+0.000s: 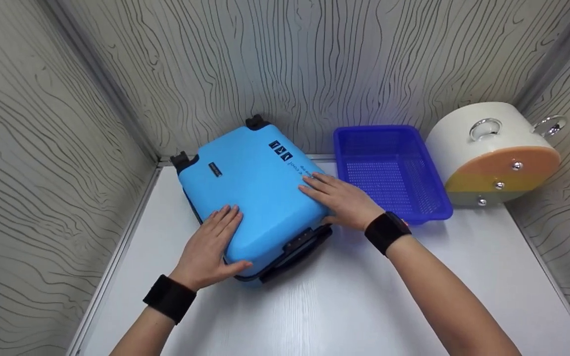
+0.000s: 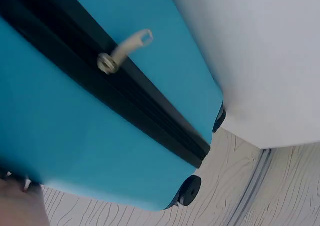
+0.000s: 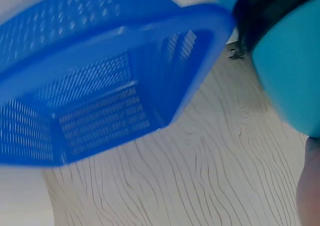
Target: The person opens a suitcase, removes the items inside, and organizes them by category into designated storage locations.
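A light blue suitcase [image 1: 260,183] lies flat on the white table, black wheels toward the back wall and its black handle [image 1: 297,252] toward me. My left hand [image 1: 208,249] rests on its near left corner, fingers straight on the top and thumb spread along the front edge. Fingers extended, my right hand [image 1: 347,200] lies over the near right corner, its thumb lower by the handle side. In the left wrist view, the suitcase's dark zipper seam carries a pale zipper pull [image 2: 130,46]. A piece of the right hand shows at that wrist view's edge.
A blue plastic basket [image 1: 443,210] with mesh walls stands right of the suitcase, close to the right hand. Farther right is a white rounded case [image 1: 458,128] with an orange, yellow and green striped front and silver loops. Wood-grain panels [image 1: 290,64] enclose the back and sides.
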The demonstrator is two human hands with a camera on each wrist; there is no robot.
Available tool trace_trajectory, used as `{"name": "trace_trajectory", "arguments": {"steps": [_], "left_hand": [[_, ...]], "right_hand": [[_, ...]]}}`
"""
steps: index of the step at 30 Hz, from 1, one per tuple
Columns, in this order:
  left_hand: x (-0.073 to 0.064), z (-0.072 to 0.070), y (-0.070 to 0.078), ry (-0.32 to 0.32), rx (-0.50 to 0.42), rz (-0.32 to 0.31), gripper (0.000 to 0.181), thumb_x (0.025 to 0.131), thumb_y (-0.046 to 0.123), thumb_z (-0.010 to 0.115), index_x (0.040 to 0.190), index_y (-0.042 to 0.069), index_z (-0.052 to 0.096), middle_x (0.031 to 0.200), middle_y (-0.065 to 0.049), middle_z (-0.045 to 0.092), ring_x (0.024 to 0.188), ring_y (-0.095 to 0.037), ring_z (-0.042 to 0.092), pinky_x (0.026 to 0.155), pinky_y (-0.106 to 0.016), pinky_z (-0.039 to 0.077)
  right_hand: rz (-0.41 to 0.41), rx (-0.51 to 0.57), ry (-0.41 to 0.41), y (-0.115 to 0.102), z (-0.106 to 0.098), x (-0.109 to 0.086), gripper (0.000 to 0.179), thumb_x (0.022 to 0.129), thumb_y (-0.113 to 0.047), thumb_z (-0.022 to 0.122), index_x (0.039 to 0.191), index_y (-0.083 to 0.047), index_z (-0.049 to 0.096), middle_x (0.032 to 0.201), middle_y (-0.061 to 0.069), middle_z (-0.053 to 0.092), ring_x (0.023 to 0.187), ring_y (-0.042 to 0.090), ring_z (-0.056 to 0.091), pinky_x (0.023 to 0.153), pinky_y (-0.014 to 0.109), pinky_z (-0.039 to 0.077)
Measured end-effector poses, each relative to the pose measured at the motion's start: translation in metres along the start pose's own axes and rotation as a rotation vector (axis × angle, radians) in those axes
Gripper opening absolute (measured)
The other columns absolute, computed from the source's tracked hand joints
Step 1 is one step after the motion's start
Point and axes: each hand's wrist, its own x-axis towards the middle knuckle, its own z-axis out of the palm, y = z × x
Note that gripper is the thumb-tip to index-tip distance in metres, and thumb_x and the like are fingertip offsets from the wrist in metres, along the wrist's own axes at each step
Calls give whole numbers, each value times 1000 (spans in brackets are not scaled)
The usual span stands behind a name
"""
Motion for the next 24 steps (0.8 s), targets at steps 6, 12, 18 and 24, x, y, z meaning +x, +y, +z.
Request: {"name": "trace_trajectory", "arguments": {"steps": [6, 12, 18, 24], "left_hand": [[9, -7, -8, -99, 45, 127, 117, 77, 76, 72, 162, 9, 28, 168, -5, 25, 155, -21, 18, 124, -37, 16], [20, -2, 0, -100, 67, 109, 117, 76, 78, 70, 161, 7, 32, 166, -8, 29, 153, -25, 25, 122, -42, 23], [31, 5, 18, -72, 117, 54, 116, 75, 83, 65, 159, 7, 37, 163, -10, 35, 151, -26, 29, 121, -44, 26], [43, 15, 37, -9, 169, -15, 115, 76, 86, 61, 157, 7, 41, 160, -11, 41, 149, -26, 35, 120, -44, 29]], "right_hand": [[-11, -100, 75, 16, 5, -1, 103, 81, -34, 89, 163, -22, 29, 167, 3, 28, 152, 28, 27, 115, 46, 37], [77, -149, 252, 17, 22, -9, 95, 82, -28, 88, 161, -20, 36, 161, 10, 39, 146, 32, 39, 90, 43, 56], [232, -27, 327, 1, 33, -14, 81, 90, -7, 79, 160, -13, 37, 161, 18, 37, 146, 37, 36, 74, 45, 58], [193, 26, 301, -15, 35, -14, 73, 93, -6, 64, 160, -6, 34, 163, 16, 34, 149, 35, 32, 104, 49, 48]]}}
